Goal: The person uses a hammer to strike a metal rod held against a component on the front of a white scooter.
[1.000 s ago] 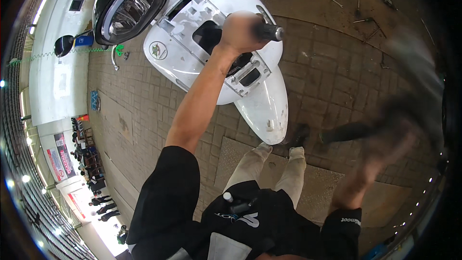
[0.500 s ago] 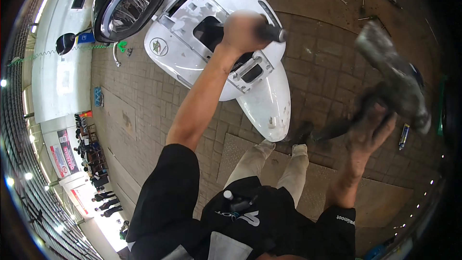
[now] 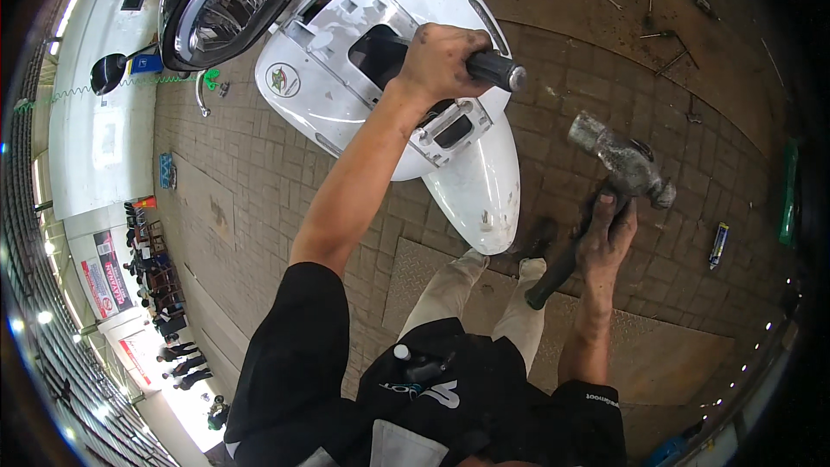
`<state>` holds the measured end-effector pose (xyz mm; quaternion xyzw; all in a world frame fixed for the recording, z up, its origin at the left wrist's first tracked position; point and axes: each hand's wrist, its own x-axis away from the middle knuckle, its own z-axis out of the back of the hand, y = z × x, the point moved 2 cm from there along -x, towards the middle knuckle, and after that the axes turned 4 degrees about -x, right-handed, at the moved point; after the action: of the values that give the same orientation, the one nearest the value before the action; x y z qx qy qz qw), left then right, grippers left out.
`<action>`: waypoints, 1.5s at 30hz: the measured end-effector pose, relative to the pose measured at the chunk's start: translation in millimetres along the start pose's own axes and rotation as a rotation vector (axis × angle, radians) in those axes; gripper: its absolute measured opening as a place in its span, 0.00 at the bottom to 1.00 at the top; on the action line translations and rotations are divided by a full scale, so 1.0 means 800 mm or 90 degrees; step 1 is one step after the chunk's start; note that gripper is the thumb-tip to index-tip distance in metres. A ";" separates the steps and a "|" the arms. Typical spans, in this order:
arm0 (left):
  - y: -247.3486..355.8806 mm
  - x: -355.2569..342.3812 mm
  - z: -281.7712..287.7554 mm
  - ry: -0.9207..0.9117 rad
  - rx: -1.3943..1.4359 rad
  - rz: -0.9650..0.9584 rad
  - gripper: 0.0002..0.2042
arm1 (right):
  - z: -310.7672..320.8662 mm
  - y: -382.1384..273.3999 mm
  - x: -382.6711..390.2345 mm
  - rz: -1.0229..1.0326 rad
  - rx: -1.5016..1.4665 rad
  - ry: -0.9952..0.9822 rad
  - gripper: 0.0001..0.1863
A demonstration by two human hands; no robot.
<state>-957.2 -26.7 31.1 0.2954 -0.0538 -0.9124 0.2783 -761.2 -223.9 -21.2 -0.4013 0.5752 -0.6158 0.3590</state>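
Observation:
My left hand [image 3: 439, 62] is wrapped round a thick dark rod [image 3: 496, 70] with a bare, worn metal end that points right. The rod lies over the white front body panel [image 3: 471, 182] of a scooter, beside the panel's dark opening [image 3: 378, 54]; where its other end goes is hidden. To the right, my right hand [image 3: 607, 242] grips a ball-peen hammer [image 3: 629, 166] by its dark handle, close under the head. The hammer's grey head is scuffed, and its handle slants down toward my legs. The head is apart from the rod.
A large headlight unit [image 3: 238, 13] and a black mirror [image 3: 108, 74] are at upper left. Several loose tools [image 3: 666, 35] lie on the floor at upper right. A slim yellow and blue tube [image 3: 718, 246] lies at right. Metal plates [image 3: 432, 281] cover part of the paving.
My right hand has moved left with the hammer, whose head is now nearer the scooter and no longer blurred. My left hand stays on the rod over the panel.

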 end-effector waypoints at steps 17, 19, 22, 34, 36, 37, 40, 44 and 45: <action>-0.002 0.000 0.005 -0.032 -0.028 0.070 0.10 | -0.003 0.024 0.007 0.002 -0.011 -0.011 0.15; -0.004 0.004 0.005 -0.039 -0.039 0.074 0.09 | -0.005 0.023 0.009 -0.008 -0.019 -0.018 0.16; -0.003 0.009 0.007 -0.030 -0.030 0.062 0.09 | -0.008 0.019 0.011 -0.090 -0.078 -0.009 0.12; 0.007 0.011 0.006 0.018 0.023 -0.046 0.10 | -0.021 0.025 0.020 -0.076 -0.045 -0.025 0.13; 0.005 0.012 0.006 0.015 0.016 -0.031 0.09 | -0.021 0.027 0.023 -0.118 -0.074 -0.045 0.15; 0.005 0.012 0.006 0.016 0.018 -0.033 0.09 | -0.021 0.029 0.024 -0.118 -0.073 -0.042 0.15; 0.001 0.014 0.007 -0.016 -0.008 0.036 0.10 | -0.020 0.030 0.025 -0.083 -0.049 -0.022 0.16; 0.000 0.012 0.008 -0.025 -0.010 0.040 0.10 | -0.020 0.033 0.024 -0.100 -0.060 -0.011 0.16; 0.000 0.010 0.007 -0.025 -0.018 0.041 0.10 | -0.020 0.036 0.023 -0.104 -0.064 -0.008 0.16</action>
<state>-965.8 -31.9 31.6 0.2713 -0.0559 -0.9093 0.3104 -784.0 -236.0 -48.6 -0.4680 0.5685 -0.6108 0.2909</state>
